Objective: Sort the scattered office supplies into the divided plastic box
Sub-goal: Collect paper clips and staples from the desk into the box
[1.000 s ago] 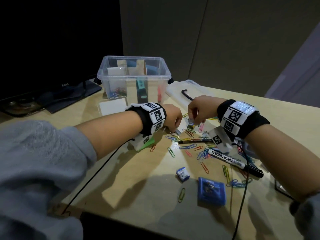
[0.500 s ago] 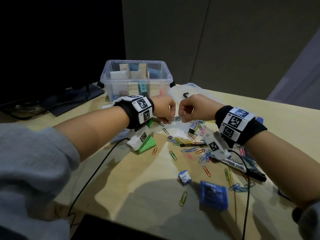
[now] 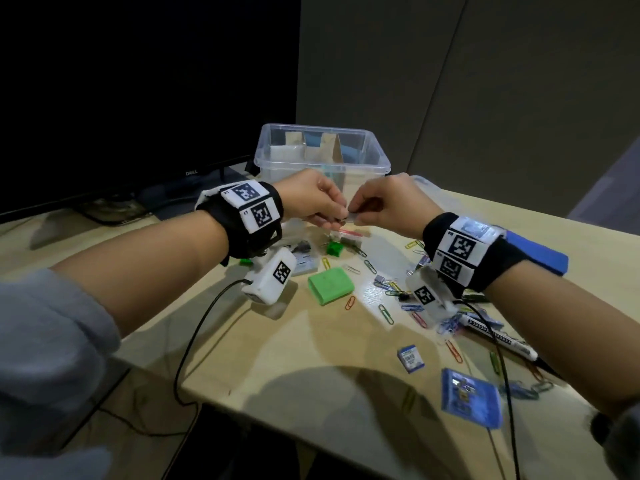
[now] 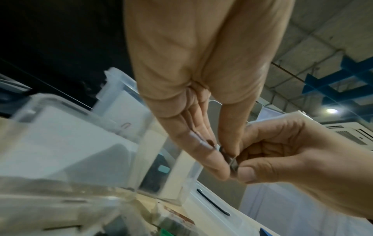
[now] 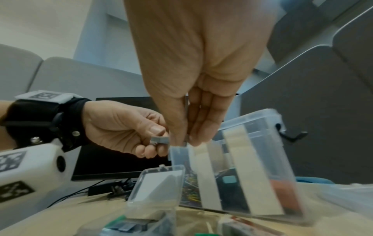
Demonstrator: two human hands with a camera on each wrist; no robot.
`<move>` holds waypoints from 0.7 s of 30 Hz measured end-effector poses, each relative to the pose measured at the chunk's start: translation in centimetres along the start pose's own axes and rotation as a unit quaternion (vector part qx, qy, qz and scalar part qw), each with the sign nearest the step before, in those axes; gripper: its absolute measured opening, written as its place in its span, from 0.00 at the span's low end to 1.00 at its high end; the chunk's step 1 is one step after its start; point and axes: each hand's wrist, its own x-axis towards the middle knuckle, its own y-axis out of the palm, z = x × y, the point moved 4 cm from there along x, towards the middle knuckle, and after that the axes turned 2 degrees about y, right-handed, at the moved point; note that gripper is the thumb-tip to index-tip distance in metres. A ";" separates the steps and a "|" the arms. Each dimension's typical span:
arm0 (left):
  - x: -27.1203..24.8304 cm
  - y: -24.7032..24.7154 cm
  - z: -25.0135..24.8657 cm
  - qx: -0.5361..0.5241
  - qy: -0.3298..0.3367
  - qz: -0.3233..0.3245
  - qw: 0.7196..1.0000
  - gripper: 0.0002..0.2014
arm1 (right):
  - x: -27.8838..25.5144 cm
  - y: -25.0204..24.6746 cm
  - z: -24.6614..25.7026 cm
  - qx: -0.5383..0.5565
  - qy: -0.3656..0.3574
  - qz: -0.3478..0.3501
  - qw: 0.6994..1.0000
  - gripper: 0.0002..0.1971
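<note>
Both hands are raised over the table just in front of the clear divided box (image 3: 322, 166), which has cardboard dividers inside. My left hand (image 3: 341, 216) pinches a small grey staple strip (image 3: 351, 216) between thumb and fingers. My right hand (image 3: 360, 213) pinches the same strip from the other side, so the fingertips meet. In the left wrist view the left hand (image 4: 220, 153) and right hand (image 4: 242, 164) close on the strip (image 4: 233, 162). The right wrist view shows the strip (image 5: 160, 140) in the left hand (image 5: 155, 142), with the right hand (image 5: 185, 138) at its end and the box (image 5: 262, 127) behind.
Several coloured paper clips (image 3: 384, 313) lie scattered on the wooden table. A green case (image 3: 330, 284), a small staple box (image 3: 410, 358), a blue case (image 3: 471, 396) and a marker (image 3: 498, 337) lie nearer me. The box lid (image 3: 429, 188) and a dark monitor (image 3: 138, 98) flank the box.
Both hands have lifted off the pile of clips and come together higher up, closer to the box, with the small grey strip now held between them.
</note>
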 end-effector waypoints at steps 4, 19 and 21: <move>-2.1 -2.7 1.2 -0.023 -0.013 -0.008 1.000 0.05 | 1.4 1.3 2.5 0.023 -0.044 0.001 0.999 0.07; -6.0 -6.2 4.9 -0.029 -0.043 -0.041 0.998 0.08 | 4.2 6.1 7.0 0.021 -0.103 0.060 0.993 0.07; -6.1 -6.2 5.2 -0.026 -0.047 -0.044 0.998 0.08 | 4.3 6.4 7.0 0.016 -0.103 0.065 0.992 0.06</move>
